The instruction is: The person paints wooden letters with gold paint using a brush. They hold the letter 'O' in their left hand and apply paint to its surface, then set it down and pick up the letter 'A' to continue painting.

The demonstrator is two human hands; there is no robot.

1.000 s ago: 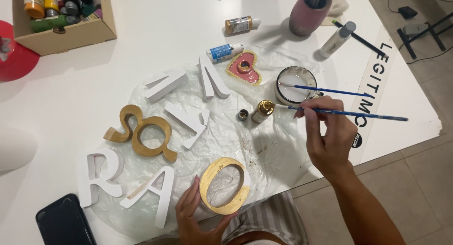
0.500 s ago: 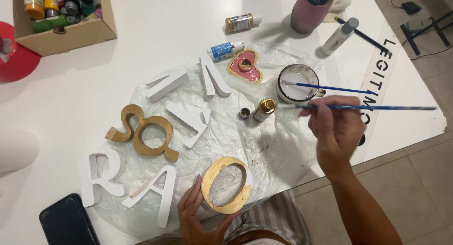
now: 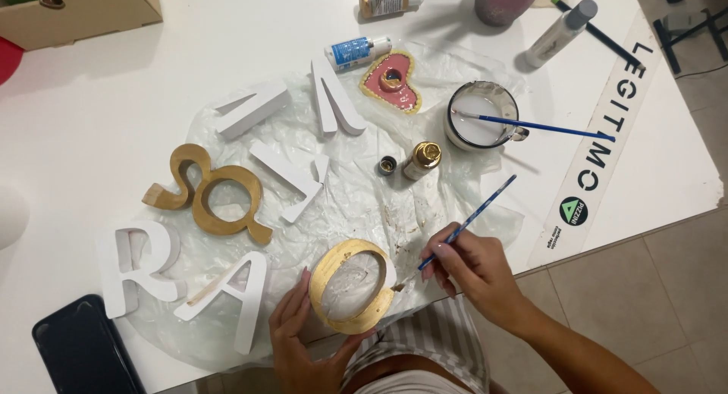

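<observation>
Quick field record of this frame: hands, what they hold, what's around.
left hand: grips the gold ring-shaped letter at its lower left edge
right hand: holds a blue paintbrush, tip at the letter's right edge
surface: white table with clear plastic sheet
nearby: gold ampersand, white letters, pink heart, open gold paint bottle, cup with second brush, dark phone

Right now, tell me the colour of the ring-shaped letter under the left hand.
Gold, with a pale unpainted patch; the head view shows it.
</observation>
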